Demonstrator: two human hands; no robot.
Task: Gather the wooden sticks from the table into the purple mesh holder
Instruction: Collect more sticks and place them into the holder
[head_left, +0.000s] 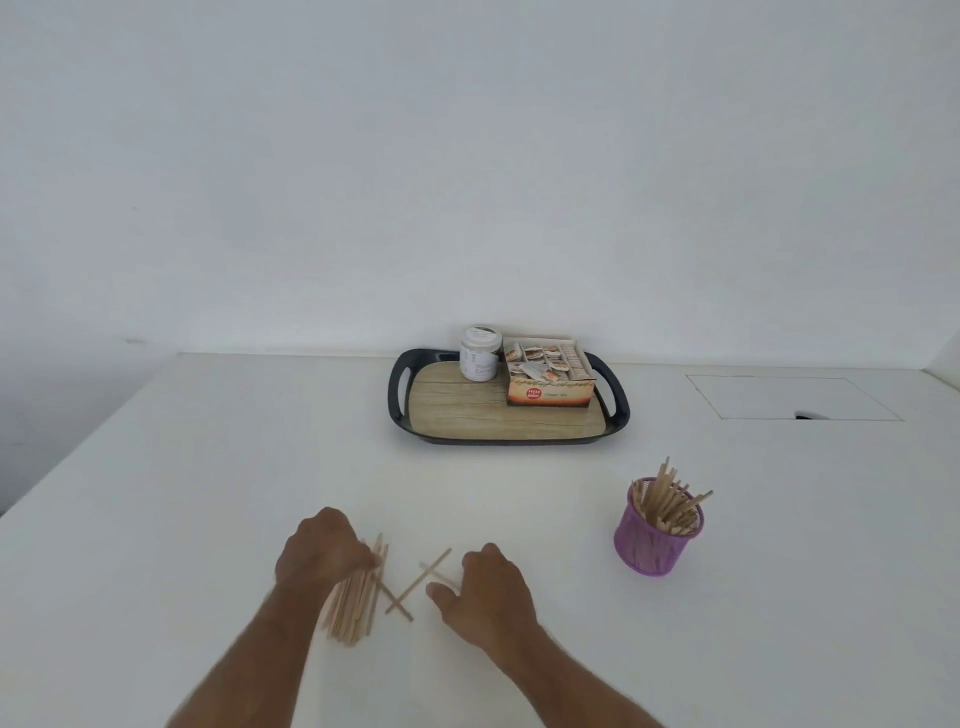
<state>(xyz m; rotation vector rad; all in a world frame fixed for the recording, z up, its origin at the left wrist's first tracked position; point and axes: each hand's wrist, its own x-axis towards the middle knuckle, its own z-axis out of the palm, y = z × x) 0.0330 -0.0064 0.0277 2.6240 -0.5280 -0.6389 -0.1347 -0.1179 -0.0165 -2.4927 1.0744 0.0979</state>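
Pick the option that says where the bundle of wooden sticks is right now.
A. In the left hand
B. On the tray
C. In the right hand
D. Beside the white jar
A: the left hand grips the bundle of wooden sticks over the table, while the right hand reaches for loose sticks.

Low in the frame, left of centre: left hand (324, 551) around a bundle of thin wooden sticks (353, 603). Right of it, loose crossed wooden sticks (415, 582) on the white table (208, 467), touching right hand (485, 587). Lower right: purple mesh holder (655, 535) (sticks inside). Behind, centre: black-rimmed wood-patterned tray (457, 410) bearing white jar (480, 353) left of cardboard sachet box (548, 376).
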